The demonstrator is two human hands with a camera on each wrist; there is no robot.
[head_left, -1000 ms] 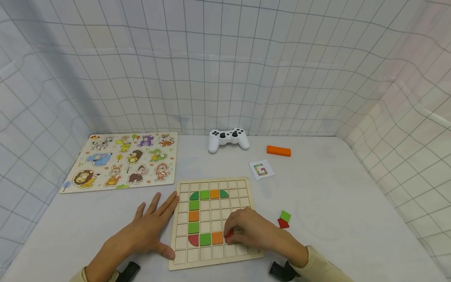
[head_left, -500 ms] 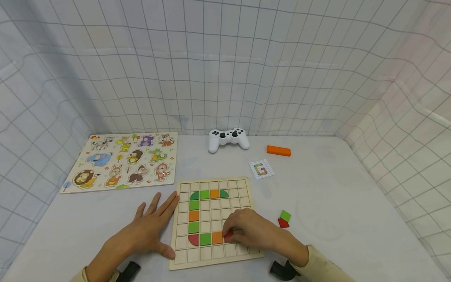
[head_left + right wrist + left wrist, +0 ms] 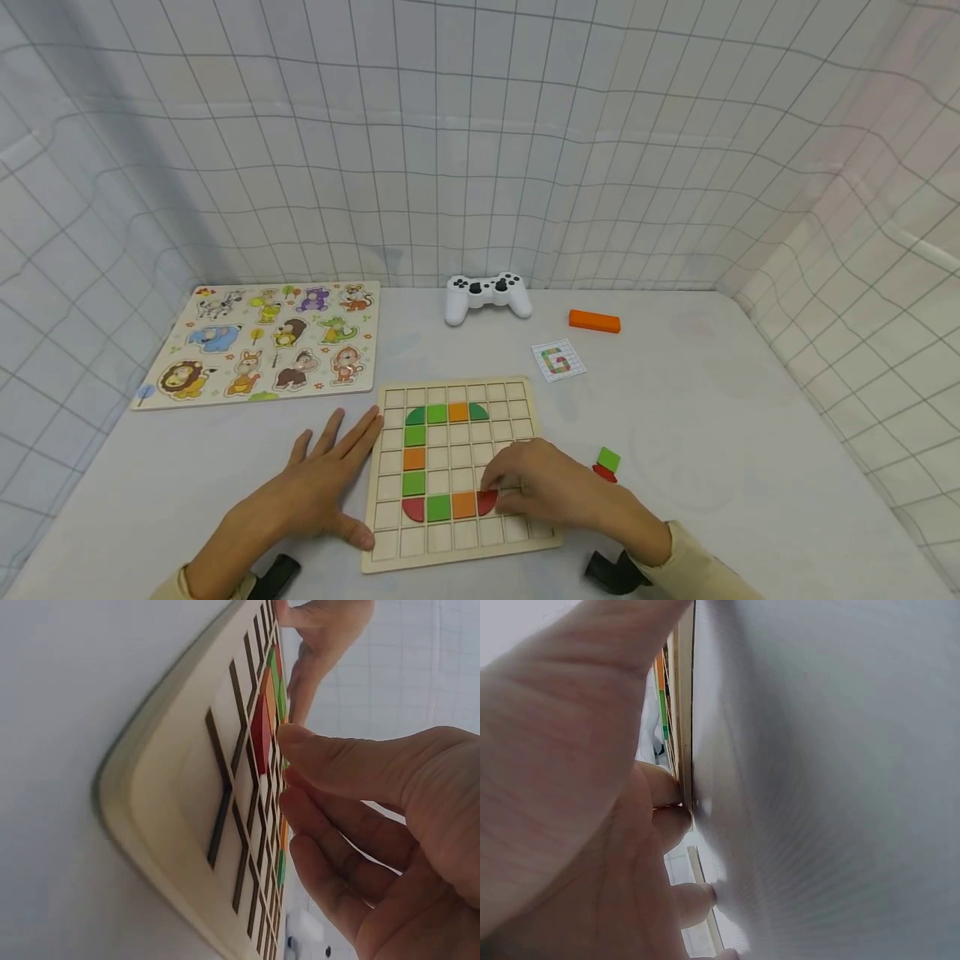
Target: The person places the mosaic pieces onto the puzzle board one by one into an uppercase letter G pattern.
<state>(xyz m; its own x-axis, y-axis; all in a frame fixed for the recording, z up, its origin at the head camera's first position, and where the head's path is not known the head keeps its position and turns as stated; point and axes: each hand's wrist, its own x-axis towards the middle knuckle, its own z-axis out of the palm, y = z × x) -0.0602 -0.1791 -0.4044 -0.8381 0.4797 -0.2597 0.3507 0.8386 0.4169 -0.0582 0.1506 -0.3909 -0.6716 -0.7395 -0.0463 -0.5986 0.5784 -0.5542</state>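
A wooden grid board [image 3: 420, 562] lies on the table with green, orange and red tiles set in its cells, forming an open C-like outline. My left hand [image 3: 315, 487] rests at the board's left edge, fingers spread, thumb near the lower left corner. Over the lower right part of the board is my right hand [image 3: 551, 483], fingers loosely bent. Beside its thumb and fingertips, a red quarter-circle tile [image 3: 487, 502] sits in the bottom row, right of an orange square [image 3: 463, 505]. In the right wrist view, the fingers [image 3: 330, 754] hold nothing, and the red tile [image 3: 260, 735] lies apart from them.
Right of the board lie a green square tile [image 3: 608, 459] and a red piece [image 3: 604, 473], partly hidden by my right wrist. Beyond are a pattern card [image 3: 558, 360], an orange block [image 3: 594, 321], a white game controller [image 3: 488, 297] and an animal puzzle board [image 3: 258, 343].
My right hand has let go of the red quarter-circle tile and shifted slightly right, leaving the tile in its cell. The left hand stays in place.
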